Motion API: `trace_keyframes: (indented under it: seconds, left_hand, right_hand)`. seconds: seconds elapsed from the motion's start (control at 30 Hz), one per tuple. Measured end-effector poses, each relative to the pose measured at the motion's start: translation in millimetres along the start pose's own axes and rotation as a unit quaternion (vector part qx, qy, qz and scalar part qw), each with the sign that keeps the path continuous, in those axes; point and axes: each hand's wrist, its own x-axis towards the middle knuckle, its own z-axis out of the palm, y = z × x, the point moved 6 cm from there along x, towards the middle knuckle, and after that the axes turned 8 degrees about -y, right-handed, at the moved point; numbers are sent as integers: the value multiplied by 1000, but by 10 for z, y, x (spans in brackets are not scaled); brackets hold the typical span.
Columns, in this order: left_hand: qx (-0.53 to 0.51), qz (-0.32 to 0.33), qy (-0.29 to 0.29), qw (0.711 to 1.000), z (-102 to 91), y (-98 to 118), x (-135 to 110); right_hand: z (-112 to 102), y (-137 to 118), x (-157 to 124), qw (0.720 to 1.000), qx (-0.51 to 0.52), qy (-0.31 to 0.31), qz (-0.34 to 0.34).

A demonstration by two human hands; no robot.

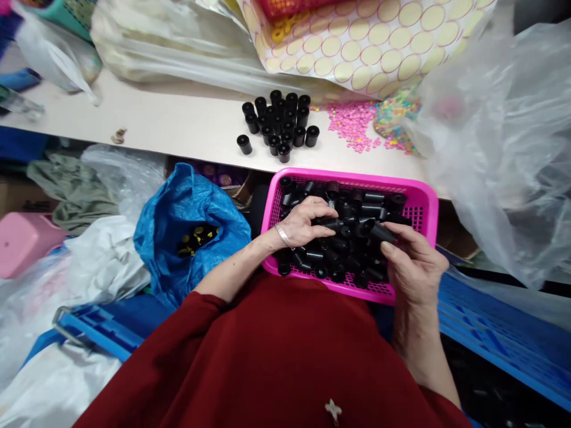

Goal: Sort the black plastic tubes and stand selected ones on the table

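Working over a pink basket [430, 208], we hold one black tube [330, 224] between the fingers of the left hand [306, 223] and pinch another black tube [382, 233] in the right hand [417, 261], both just above the loose tubes heaped inside. The basket's far rim meets the near edge of the worktop [178, 119] in our view, and its near rim sits close against our red top [285, 339]. Our easiest room lies along the worktop, left of a cluster of standing tubes [276, 125], where a small brown scrap [119, 136] rests. Right of the cluster, pink pieces [352, 122] spread towards a clear plastic bag [504, 131], which bulges over the edge near our right side. A dotted sheet [370, 53] hems in the back; a blue bag [151, 232] stands by our left forearm, and a blue crate [504, 333] lies beyond the right.
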Motion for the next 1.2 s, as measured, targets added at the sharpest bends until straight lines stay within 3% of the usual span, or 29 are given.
trace_keyframes:
  seconds: [0.13,0.23,0.67,1.07,1.2]
  left_hand:
    - [-275,-6,-11,961,-21,-26,-126]
    - [-342,-19,3,939,-21,-42,-158]
    - [-303,72,15,950,-125,-114,-125]
    - [-353,3,16,936,-169,-194,-168]
    - [-384,-59,30,921,-56,-263,-141]
  right_hand:
    - [240,-201,68,997,43,-69,-13]
    - [376,-320,129,994,21,-100,-36]
    - [378,-171,159,992,1,-115,-46]
    - [482,-190,179,991,-16,-119,-56]
    - [529,-226,180,981,-69,-154,-92]
